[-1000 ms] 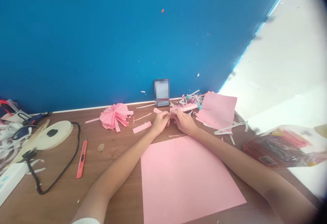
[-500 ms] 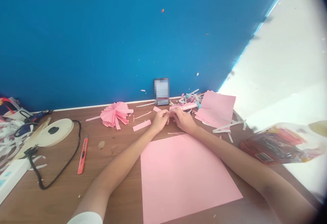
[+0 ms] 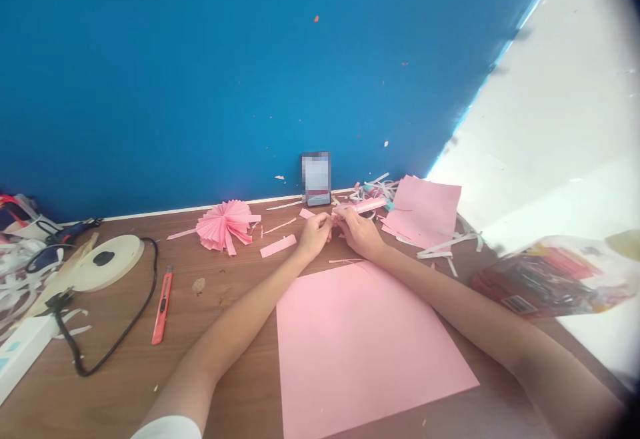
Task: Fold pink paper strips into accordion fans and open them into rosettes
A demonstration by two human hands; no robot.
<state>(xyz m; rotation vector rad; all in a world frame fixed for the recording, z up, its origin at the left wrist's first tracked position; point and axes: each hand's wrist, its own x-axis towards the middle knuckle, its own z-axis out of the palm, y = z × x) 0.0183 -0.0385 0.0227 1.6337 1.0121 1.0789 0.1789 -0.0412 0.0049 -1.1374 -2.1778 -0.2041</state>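
Observation:
My left hand (image 3: 315, 237) and my right hand (image 3: 361, 233) meet near the back of the table, fingertips closed in a pinch. Between them is a small piece of pink paper (image 3: 335, 217), mostly hidden by the fingers. Just beyond my right hand lies a long, narrow pink paper piece (image 3: 371, 205); whether the hand touches it, I cannot tell. A large pink sheet (image 3: 367, 352) lies flat beneath my right forearm and between both arms. Left of the hands are a cut pink paper strip (image 3: 278, 246) and a pleated pink paper rosette (image 3: 225, 227).
An upright phone (image 3: 317, 179) leans on the blue wall. Pink sheets (image 3: 425, 209) and white strips (image 3: 440, 247) lie at right, beside a plastic package (image 3: 540, 279). On the left are a red utility knife (image 3: 162, 307), a tape roll (image 3: 113, 265), a black cable (image 3: 125, 335) and a power strip (image 3: 25, 352).
The fingers of my right hand have shifted slightly at the pinched paper. Otherwise both hands stay in nearly the same place, and the view has moved a little.

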